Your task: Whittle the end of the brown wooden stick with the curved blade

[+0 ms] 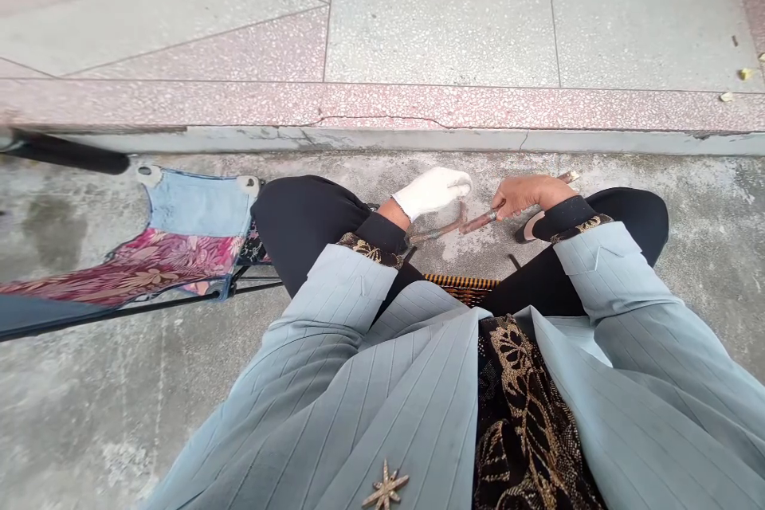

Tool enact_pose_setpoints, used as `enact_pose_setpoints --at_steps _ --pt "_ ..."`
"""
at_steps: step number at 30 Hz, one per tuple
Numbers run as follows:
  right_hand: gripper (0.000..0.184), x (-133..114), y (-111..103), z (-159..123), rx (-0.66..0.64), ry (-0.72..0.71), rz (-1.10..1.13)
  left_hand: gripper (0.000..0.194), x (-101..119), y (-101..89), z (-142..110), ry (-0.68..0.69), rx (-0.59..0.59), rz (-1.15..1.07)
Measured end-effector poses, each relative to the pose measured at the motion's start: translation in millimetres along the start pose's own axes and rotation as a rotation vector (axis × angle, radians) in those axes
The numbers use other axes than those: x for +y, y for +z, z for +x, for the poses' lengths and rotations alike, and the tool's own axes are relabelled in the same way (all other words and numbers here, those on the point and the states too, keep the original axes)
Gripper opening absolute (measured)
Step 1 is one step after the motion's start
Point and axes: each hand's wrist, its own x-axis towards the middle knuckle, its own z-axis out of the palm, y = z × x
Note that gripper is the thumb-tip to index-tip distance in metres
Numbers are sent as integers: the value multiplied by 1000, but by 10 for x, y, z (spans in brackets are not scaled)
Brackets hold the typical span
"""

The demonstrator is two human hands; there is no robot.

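My left hand (435,190) wears a white knitted glove. Its fingers are curled closed, and whatever they may hold is too small to make out. Bare and ungloved, my right hand (529,195) is wrapped round a thin brown stick (478,221) with a band of wire wound on it. One end of this stick points down towards my lap; the other, pale end shows beyond my right wrist. Just below the glove runs a second brown stick-like piece (436,233) with a short upturned end. Whether the two pieces are joined, I cannot tell.
A folding chair (191,203) with blue and floral red fabric stands at the left, a black bar (68,151) above it. Between my legs shows the woven edge of a seat (460,285). Ahead, a low step (382,139) borders the tiled floor (442,16).
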Motion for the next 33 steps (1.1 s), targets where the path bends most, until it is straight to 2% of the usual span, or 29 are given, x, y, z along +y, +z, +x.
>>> enact_pose_setpoints --at_steps 2,3,4,6,8,9,12,15,19,26,29,33 --pt "18 7 -14 -82 -117 -165 170 26 -60 -21 35 -51 86 13" --pt "25 21 -30 -125 -106 -246 255 26 -89 -11 60 -80 112 9" --pt "31 44 -51 -163 -43 -315 337 26 -114 11 86 -112 128 4" --pt "34 104 -93 -214 207 -373 468 27 -142 88 132 -143 108 -3" --pt "27 162 -123 -224 466 -318 538 28 -138 185 158 -103 33 -7" --pt "25 181 -129 -215 549 -268 545 28 -127 233 162 -56 -18 -14" --pt "21 188 -116 -156 644 -108 449 26 -79 332 148 82 -160 -47" --pt "18 153 -93 -85 668 30 207 28 -53 330 120 141 -193 -58" --pt "22 127 -89 12 564 120 -4 31 -47 243 83 146 -165 -11" --pt "17 1 0 109 324 139 -125 31 35 173 31 115 -149 96" --pt "15 -87 74 97 179 54 -132 25 22 157 44 97 -110 112" --pt "13 -108 90 11 -26 -181 94 26 -78 166 92 84 -90 42"
